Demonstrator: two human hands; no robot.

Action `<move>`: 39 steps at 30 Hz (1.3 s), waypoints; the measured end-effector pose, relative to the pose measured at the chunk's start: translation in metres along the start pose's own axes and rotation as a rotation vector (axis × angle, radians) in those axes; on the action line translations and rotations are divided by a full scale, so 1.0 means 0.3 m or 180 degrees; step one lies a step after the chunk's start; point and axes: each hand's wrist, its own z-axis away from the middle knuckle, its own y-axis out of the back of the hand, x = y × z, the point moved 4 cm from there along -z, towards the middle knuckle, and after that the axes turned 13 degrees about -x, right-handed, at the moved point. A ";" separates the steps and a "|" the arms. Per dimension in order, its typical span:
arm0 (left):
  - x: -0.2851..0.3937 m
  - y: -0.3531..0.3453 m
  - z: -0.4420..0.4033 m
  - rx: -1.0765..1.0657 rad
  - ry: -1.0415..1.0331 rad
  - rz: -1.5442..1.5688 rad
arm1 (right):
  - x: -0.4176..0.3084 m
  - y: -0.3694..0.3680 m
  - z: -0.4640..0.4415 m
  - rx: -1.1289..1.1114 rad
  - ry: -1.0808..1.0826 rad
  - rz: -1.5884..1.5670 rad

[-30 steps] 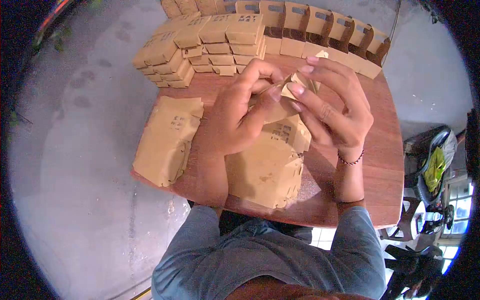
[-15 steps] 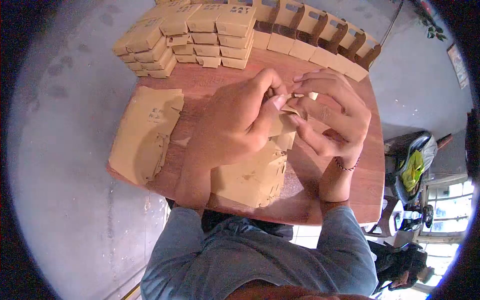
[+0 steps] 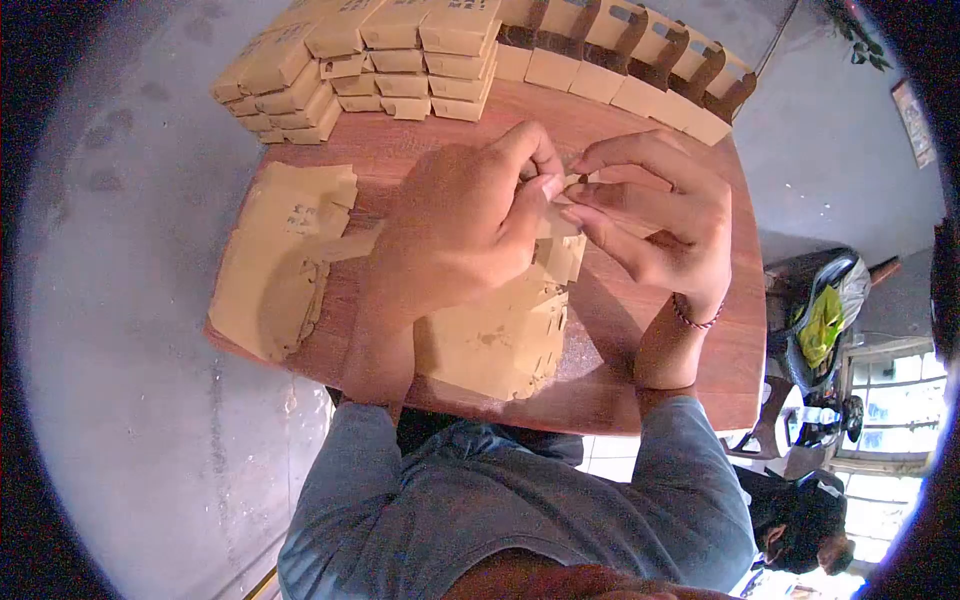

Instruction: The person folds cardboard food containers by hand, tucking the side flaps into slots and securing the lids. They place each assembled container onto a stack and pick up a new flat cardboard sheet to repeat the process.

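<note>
My left hand (image 3: 465,215) and my right hand (image 3: 665,205) meet above the middle of the table. Their thumbs and fingers pinch a piece of brown cardboard (image 3: 573,183), mostly hidden behind the hands. A cardboard strip (image 3: 350,244) sticks out left of my left wrist; whether it belongs to the held piece I cannot tell. Below the hands lies a stack of flat cardboard box blanks (image 3: 490,345) with notched edges. Left of my left forearm is another stack of flat blanks (image 3: 265,265), printed with dark letters.
Folded cardboard boxes (image 3: 370,70) are piled at the back left of the wooden table (image 3: 690,350). A row of open-lidded boxes (image 3: 620,85) lines the back right edge. Beyond the right edge are a chair with a yellow bag (image 3: 822,325) and a person in black (image 3: 800,515).
My fingertips have come closer together on the cardboard, the right hand shifting slightly left. More of the strip beside my left wrist shows. The whole view has shifted slightly.
</note>
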 end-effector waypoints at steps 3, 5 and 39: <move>0.023 0.004 0.009 0.0084 0.0045 -0.0295 | 0.001 0.000 0.001 -0.0061 0.0035 0.0033; 0.030 0.011 0.008 0.0122 0.0139 -0.0513 | -0.004 -0.001 0.000 -0.0054 -0.0010 0.0057; 0.032 0.025 0.028 0.0060 -0.0659 -0.0347 | 0.027 -0.012 0.000 -0.0063 -0.0344 -0.0728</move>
